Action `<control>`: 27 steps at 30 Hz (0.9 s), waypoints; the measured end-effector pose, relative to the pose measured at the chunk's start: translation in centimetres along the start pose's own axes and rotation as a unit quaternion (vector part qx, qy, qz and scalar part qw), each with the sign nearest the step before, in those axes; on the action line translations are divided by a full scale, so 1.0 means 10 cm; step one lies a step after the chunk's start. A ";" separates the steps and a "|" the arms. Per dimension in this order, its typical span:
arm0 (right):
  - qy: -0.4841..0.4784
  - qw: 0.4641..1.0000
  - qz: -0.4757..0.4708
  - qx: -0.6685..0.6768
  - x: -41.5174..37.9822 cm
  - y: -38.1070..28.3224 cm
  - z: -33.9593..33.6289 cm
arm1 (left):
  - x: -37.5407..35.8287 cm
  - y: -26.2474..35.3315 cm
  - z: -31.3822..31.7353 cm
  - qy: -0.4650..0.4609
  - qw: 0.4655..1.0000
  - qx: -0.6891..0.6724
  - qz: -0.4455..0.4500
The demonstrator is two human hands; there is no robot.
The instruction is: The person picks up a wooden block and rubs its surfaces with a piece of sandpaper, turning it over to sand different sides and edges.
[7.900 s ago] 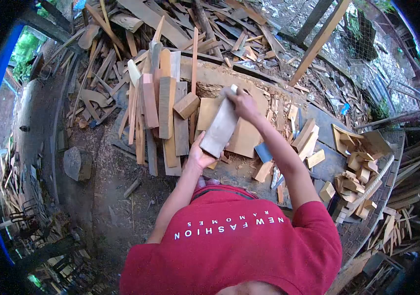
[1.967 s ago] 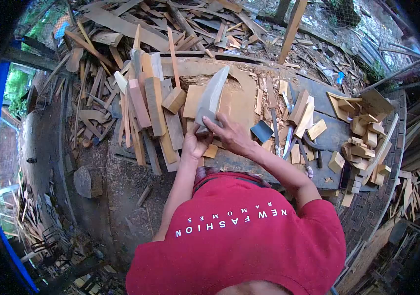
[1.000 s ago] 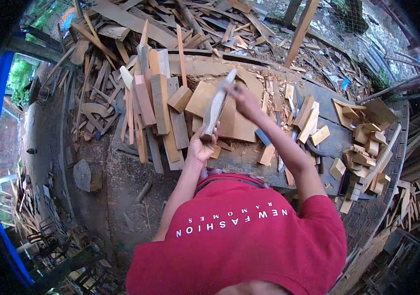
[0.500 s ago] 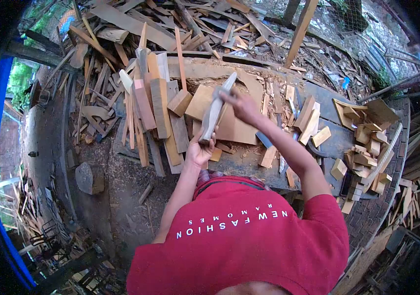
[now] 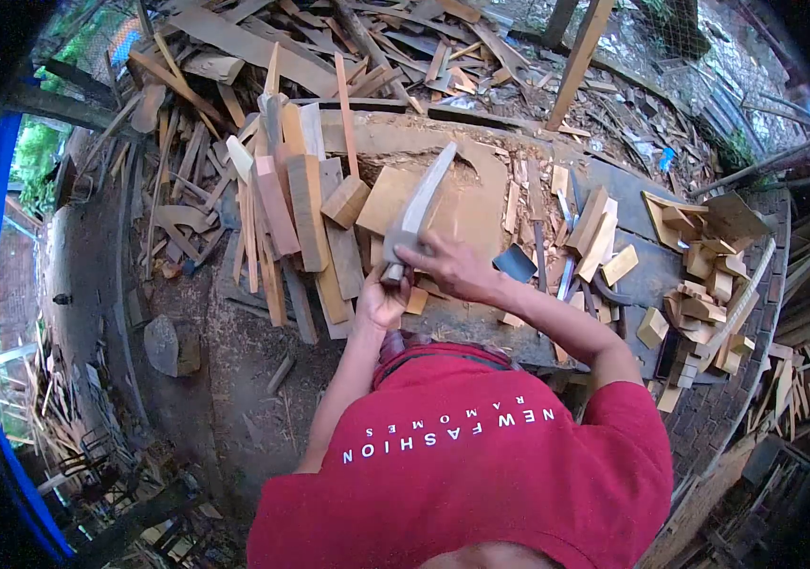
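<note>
A long, tapered piece of pale greyish wood (image 5: 427, 192) slants away from me above the bench, its narrow tip at the far end. My left hand (image 5: 385, 300) is closed around its near end from below. Over that same end, my right hand (image 5: 454, 268) has its fingers bent and pressed against the wood. A greyish patch shows by those fingertips, too blurred to name. Beneath the piece lie a flat tan board (image 5: 477, 211) and a squared wooden block (image 5: 383, 197).
Upright wooden offcuts (image 5: 308, 211) lean at the left of the bench. Small cut blocks (image 5: 703, 305) are heaped on the right. A dark flat plate (image 5: 515, 264) lies near my right forearm. A wooden post (image 5: 579, 66) rises behind, by piled scrap. A stump (image 5: 172, 345) stands left.
My right hand has slid from the middle of the tapered wooden piece down to its near end. The left hand keeps its hold in about the same place.
</note>
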State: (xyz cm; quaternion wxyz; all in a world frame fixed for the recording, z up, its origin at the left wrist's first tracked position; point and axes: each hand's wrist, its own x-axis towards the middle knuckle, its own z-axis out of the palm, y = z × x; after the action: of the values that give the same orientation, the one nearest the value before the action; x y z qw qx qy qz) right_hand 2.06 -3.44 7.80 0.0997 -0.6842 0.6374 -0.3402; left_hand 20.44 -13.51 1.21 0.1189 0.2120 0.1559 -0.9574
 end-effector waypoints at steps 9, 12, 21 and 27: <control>0.060 0.964 0.213 -0.146 0.36 1.20 -0.15 | -0.01 -0.10 0.19 -0.012 0.999 0.005 -0.049; 0.048 0.969 0.207 -0.126 0.41 0.97 -0.12 | 0.00 -0.08 0.18 -0.007 0.999 -0.019 -0.050; -0.072 0.997 0.026 -0.028 0.09 0.19 -0.05 | 0.01 -0.02 0.05 0.006 1.000 0.004 -0.019; 0.050 0.955 0.237 -0.170 0.42 1.34 -0.20 | -0.02 -0.09 0.19 0.009 0.998 0.055 -0.024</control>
State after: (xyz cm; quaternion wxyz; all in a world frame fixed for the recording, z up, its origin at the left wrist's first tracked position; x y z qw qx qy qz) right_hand -10.13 -9.01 3.10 0.0273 -0.5024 0.8338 -0.2271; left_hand 19.64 -13.28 3.17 0.0829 0.2227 0.1095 -0.9652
